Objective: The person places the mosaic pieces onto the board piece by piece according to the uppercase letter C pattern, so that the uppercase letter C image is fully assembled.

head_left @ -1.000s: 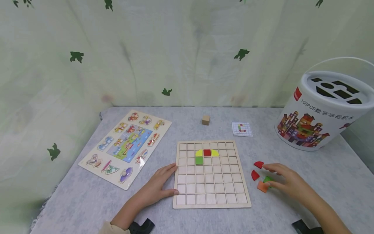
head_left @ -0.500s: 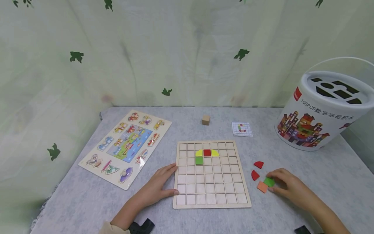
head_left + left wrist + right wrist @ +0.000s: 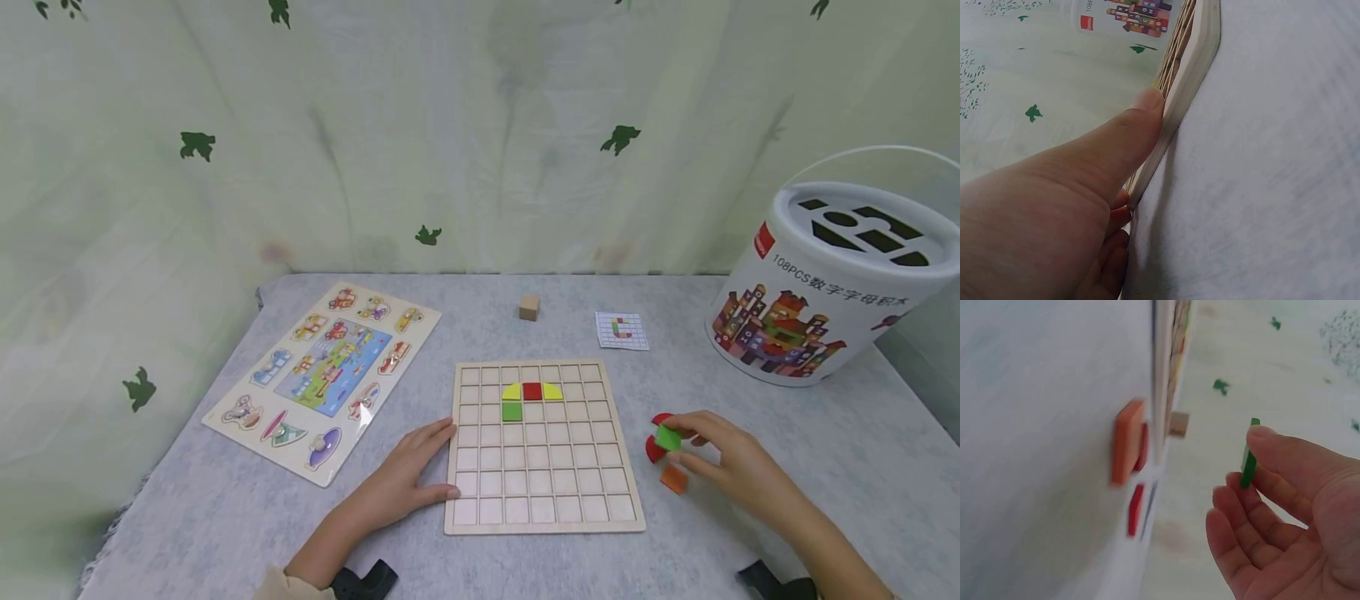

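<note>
My right hand (image 3: 731, 467) has lifted the green tile (image 3: 667, 438) off the tabletop (image 3: 787, 500), pinching it, while my left hand (image 3: 405, 479) stays flat against the grid board (image 3: 543, 508).

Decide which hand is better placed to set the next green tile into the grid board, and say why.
Right. The right hand already pinches the green tile, lifted off the table beside the board. The left hand lies flat against the board's left edge, steadying it, and holds nothing.
</note>
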Demonstrator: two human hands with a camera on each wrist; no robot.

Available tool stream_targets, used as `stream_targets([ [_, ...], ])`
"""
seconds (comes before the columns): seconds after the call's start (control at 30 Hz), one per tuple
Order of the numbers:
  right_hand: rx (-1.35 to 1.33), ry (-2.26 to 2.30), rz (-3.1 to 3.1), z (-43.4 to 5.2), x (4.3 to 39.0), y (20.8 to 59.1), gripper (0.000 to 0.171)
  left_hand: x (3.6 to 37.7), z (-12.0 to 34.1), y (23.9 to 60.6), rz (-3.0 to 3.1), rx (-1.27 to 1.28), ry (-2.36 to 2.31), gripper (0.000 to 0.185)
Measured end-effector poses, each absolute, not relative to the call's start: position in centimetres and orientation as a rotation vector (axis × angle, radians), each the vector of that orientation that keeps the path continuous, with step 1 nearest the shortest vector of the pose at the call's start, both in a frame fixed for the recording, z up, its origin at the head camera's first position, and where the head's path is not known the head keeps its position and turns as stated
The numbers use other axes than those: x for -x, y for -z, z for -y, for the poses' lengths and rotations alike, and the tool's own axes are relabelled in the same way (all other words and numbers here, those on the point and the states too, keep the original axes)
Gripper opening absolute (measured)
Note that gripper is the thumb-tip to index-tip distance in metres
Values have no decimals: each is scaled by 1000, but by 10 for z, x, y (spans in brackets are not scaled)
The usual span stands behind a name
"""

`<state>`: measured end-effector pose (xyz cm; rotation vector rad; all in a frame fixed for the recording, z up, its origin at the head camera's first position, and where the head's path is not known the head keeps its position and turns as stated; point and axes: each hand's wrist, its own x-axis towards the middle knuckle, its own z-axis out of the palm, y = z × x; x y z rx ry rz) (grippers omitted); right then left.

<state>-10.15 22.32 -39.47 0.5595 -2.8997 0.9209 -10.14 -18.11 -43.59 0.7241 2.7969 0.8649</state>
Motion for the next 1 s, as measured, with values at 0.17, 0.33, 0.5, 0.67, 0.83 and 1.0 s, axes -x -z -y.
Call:
stream_targets([
  [0.17,-680,-1000,2803,-197,105,383,34,101,181,435,-2780,-712,-861,77],
  [0.33,-835,-1101,2680,-168,109,377,34,101,181,434,-2765,-693,-883,76],
  [0.5,-915,-1181,2649,-140,113,379,34,101,182,434,-2757,-682,-887,76],
  [0.67,-997,-1243,2628,-118,118,392,37,101,182,434,-2752,-669,-883,76],
  [0.83,-971,-1267,2672,-99,125,408,30,102,182,434,-2768,-707,-863,77],
  [1.0,-934,-1311,2717,-86,136,419,28,102,181,434,-2786,-714,-857,78],
])
